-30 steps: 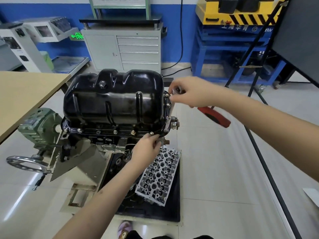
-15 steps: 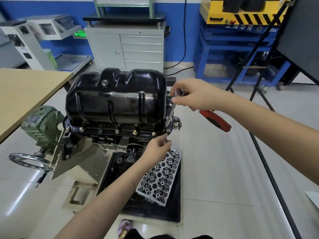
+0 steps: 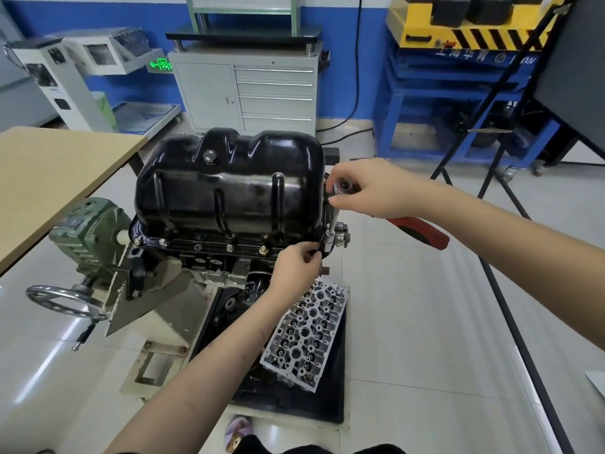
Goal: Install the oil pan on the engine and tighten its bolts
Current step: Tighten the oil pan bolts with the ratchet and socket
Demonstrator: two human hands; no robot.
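Workshop floor, black oil pan (image 3: 229,188) on engine, right hand (image 3: 370,188) gripping ratchet (image 3: 343,188), left hand (image 3: 294,267) pinching socket (image 3: 325,240).

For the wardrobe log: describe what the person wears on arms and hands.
Nothing is worn. The left hand and the right hand are bare: no gloves, rings or watch show. Both forearms are bare up to the frame edge, with no sleeve in view.

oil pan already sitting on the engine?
Yes, the black oil pan sits on the engine block, with bolts along its front flange.
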